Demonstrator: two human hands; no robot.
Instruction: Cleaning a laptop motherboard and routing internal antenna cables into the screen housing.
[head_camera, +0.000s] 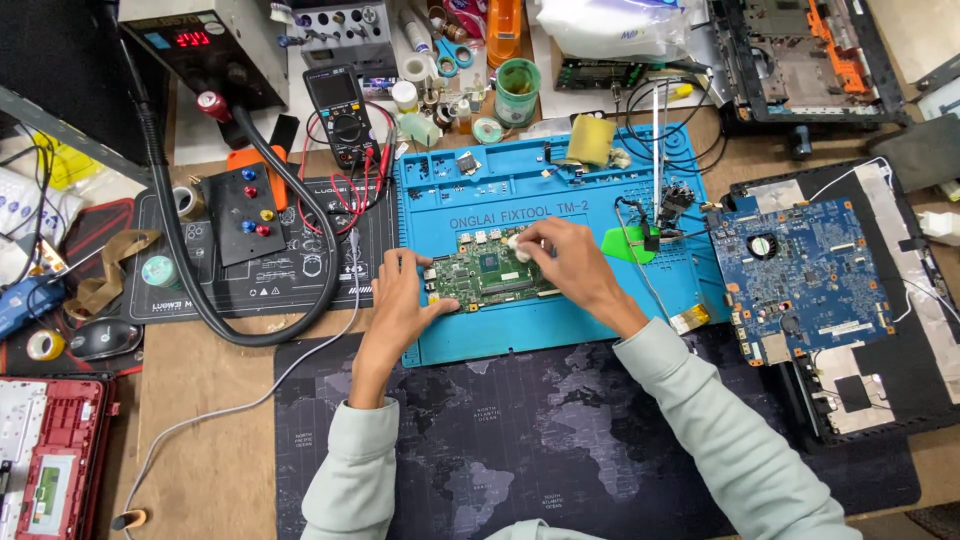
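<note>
Resting on the blue work mat (600, 300) at the table's (210, 440) middle: one green circuit board (490, 275). Left hand (400, 300) clamped on the board's left edge. Right hand (570, 260) pinching a white wad (519, 249) against the board's far side. Blue circuit board (800, 275) to the right; multimeter (342, 115) far left.

green board (490, 275): right part under right hand (570, 262) | red laptop (50, 455): cut off
</note>
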